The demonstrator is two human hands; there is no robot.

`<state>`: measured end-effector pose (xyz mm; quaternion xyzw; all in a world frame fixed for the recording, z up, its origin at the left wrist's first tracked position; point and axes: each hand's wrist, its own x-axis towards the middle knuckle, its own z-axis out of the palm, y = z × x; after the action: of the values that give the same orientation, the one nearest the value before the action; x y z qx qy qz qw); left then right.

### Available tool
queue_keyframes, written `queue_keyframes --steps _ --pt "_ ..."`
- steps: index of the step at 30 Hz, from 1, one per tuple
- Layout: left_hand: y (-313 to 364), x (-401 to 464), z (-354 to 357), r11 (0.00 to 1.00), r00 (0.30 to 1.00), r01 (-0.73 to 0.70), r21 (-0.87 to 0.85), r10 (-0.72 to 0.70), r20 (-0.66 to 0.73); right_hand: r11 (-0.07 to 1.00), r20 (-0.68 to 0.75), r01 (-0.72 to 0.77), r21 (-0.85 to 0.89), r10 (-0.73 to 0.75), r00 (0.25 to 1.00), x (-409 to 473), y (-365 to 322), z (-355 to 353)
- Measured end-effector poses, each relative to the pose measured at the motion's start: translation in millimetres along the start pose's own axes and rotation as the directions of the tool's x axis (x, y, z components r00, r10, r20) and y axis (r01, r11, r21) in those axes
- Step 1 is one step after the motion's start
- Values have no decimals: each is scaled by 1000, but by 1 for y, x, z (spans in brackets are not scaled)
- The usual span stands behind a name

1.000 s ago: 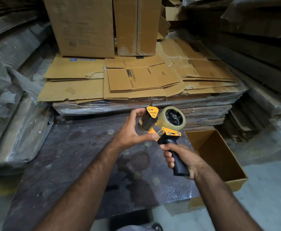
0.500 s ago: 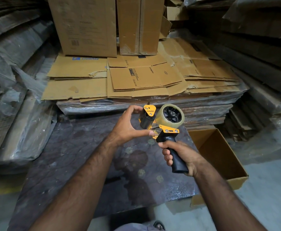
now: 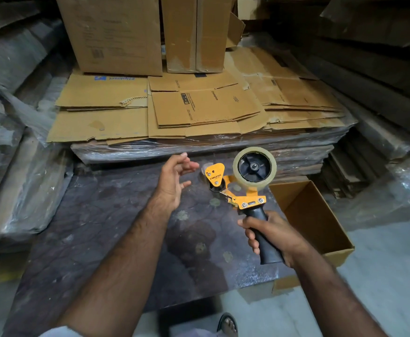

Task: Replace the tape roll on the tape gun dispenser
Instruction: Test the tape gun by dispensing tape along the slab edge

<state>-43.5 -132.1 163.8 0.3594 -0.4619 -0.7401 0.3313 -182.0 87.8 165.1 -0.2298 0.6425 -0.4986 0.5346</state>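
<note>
Fingers (image 3: pixel 252 242) of the right hand (image 3: pixel 275 235) are wrapped tight around the black grip of the tape gun dispenser (image 3: pixel 244 190), which is held upright above the dark bench (image 3: pixel 97 227). Fingers of the left hand (image 3: pixel 172 181) are spread and loosely curled, nothing held, just left of the gun's front end and clear of it. A clear tape roll (image 3: pixel 254 166) is seated on the black hub at the top of the orange frame. The orange side plate marked XMUNIX (image 3: pixel 215 175) is seen over the black roller at the front. An open cardboard box (image 3: pixel 313 215) is set just right of the gun, at the bench edge. Flattened cartons (image 3: pixel 199 108) are stacked on wrapped bundles behind the bench, with upright boxes (image 3: pixel 116 35) on top.
</note>
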Motion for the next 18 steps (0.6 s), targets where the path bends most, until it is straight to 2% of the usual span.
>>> queue_keyframes --steps 5,7,9,11,13,18 --pt "-39 10 9 970 985 163 180 -148 -94 993 -196 -34 -117 11 981 9 31 -25" --pt "-62 10 16 936 971 237 262 -220 -92 965 -326 -66 -253 -21 945 23 51 -39" --pt "-86 8 23 896 951 308 321 -296 -89 824 -441 -133 -550 -152 884 38 74 -55" --pt "-108 6 28 863 935 354 361 -342 -100 587 -463 -224 -778 -293 836 51 93 -70" --pt "-124 3 31 839 922 386 384 -371 -115 430 -414 -239 -870 -378 828 62 106 -84" --pt "-146 -8 33 798 898 438 415 -406 -167 123 -234 -200 -972 -402 885 85 126 -102"
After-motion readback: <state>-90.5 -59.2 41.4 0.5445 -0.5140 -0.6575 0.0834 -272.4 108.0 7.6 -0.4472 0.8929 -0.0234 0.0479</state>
